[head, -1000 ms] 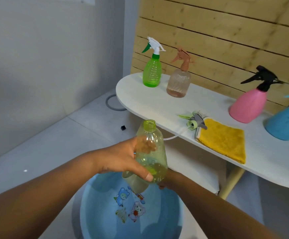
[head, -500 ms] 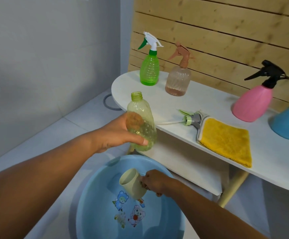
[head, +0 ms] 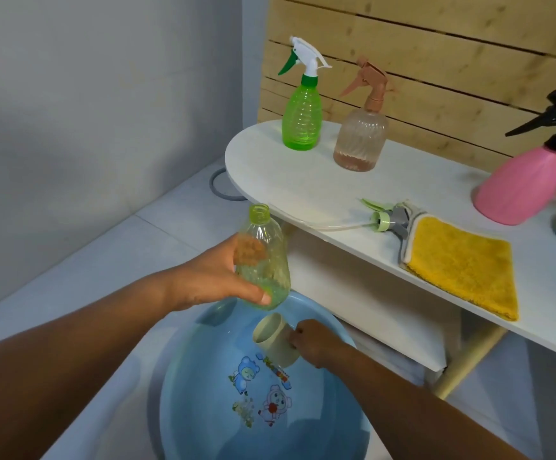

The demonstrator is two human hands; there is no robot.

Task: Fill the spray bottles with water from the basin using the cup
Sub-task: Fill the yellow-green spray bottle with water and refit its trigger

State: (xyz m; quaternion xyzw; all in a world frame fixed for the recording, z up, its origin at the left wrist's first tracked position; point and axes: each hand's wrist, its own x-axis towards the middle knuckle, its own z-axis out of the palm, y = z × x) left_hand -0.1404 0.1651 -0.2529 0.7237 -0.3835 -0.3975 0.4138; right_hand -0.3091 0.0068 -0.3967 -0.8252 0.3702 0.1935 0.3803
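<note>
At the centre of the frame the left hand (head: 217,280) grips an uncapped, pale yellow-green transparent plastic bottle (head: 265,257), fingers and thumb wrapped round its lower body, neck tilted slightly up-left. Just below it, the right hand (head: 313,341) holds a cream plastic cup (head: 275,340) by its side, mouth turned up-left, over the round light-blue plastic basin (head: 203,410) at the bottom centre, which has cartoon prints on its bottom. On the white desk (head: 303,184) to the right lie the bottle's green-and-grey trigger spray head (head: 387,219) with its tube, touching a folded yellow cloth (head: 462,263). Toward the top stand a green spray bottle (head: 301,122), a clear brownish spray bottle (head: 361,141) and, at the right edge, a pink spray bottle (head: 525,180).
</note>
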